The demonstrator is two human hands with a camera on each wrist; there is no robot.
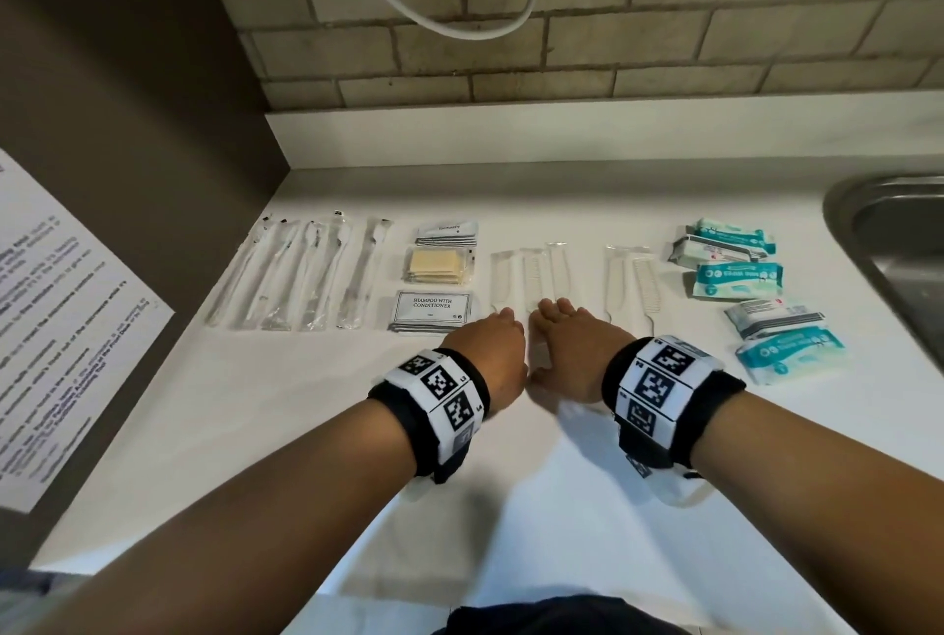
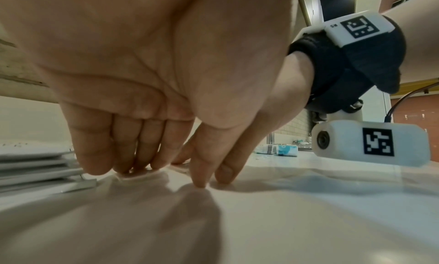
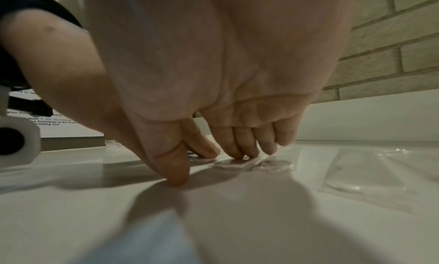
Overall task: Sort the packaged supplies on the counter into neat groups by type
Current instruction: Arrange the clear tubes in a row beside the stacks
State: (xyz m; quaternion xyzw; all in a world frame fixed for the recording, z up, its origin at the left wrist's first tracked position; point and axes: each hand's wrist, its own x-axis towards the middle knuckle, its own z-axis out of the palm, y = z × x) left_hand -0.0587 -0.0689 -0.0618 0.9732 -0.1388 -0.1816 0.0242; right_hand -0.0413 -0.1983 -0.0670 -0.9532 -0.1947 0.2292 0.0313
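Note:
Three white combs in clear wrappers [image 1: 531,272] lie side by side mid-counter, and two more combs [image 1: 628,279] lie apart to their right. My left hand [image 1: 498,328] and right hand [image 1: 554,312] are close together at the near ends of the three. In the left wrist view my left hand [image 2: 164,176] presses straight fingers onto a clear wrapper [image 2: 140,177], thumb tip on the counter. In the right wrist view my right hand [image 3: 209,166] does likewise on a wrapper end [image 3: 237,164]. Neither hand grips anything.
Wrapped toothbrushes [image 1: 301,272] lie in a row at the left. Stacks of toothpaste sachets [image 1: 447,233], yellow pads [image 1: 439,266] and shampoo sachets [image 1: 433,310] follow. Teal wipe packs [image 1: 725,256] lie at the right, near a steel sink [image 1: 889,236]. A brown side wall carries a notice [image 1: 61,318].

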